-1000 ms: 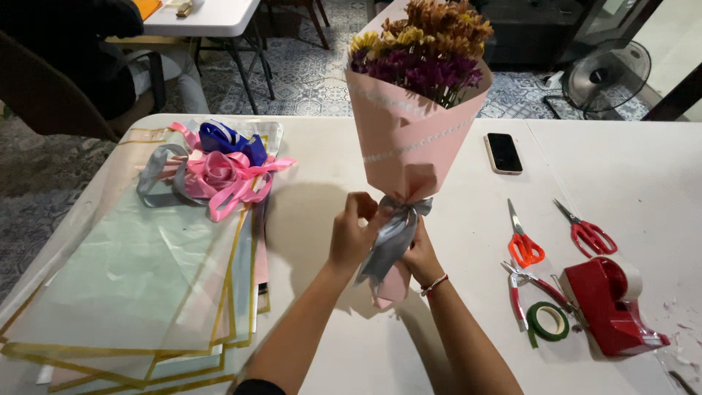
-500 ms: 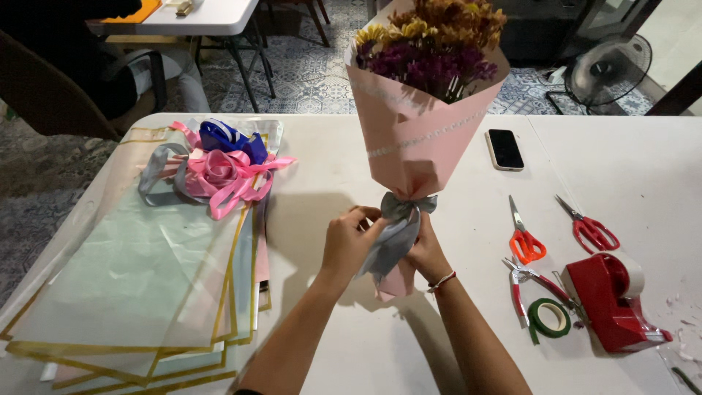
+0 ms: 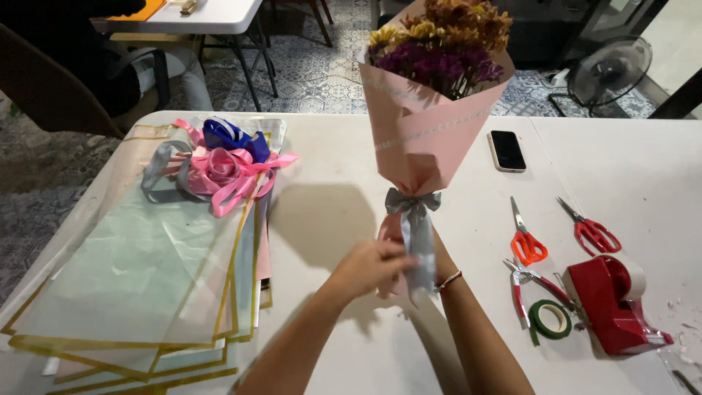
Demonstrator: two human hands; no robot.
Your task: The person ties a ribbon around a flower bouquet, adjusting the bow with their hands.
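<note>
Left hand [image 3: 373,267] pinching the grey ribbon [image 3: 417,230] tail below the pink bouquet [image 3: 431,110] (right hand [image 3: 439,252] mostly hidden behind the ribbon, grip unclear)

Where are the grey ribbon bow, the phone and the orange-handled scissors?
grey ribbon bow [image 3: 413,202]: head view, on the knot.
phone [image 3: 506,151]: head view, middle of its dark screen.
orange-handled scissors [image 3: 528,247]: head view, on the orange handles.

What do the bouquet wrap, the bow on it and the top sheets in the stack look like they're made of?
Wrap: matte pink paper, seemingly; it holds stiff folds without shine. Bow: grey satin-like ribbon, soft sheen, limp tails. Top sheets: clear film with gold edging, probably cellophane; glossy and see-through.
</note>
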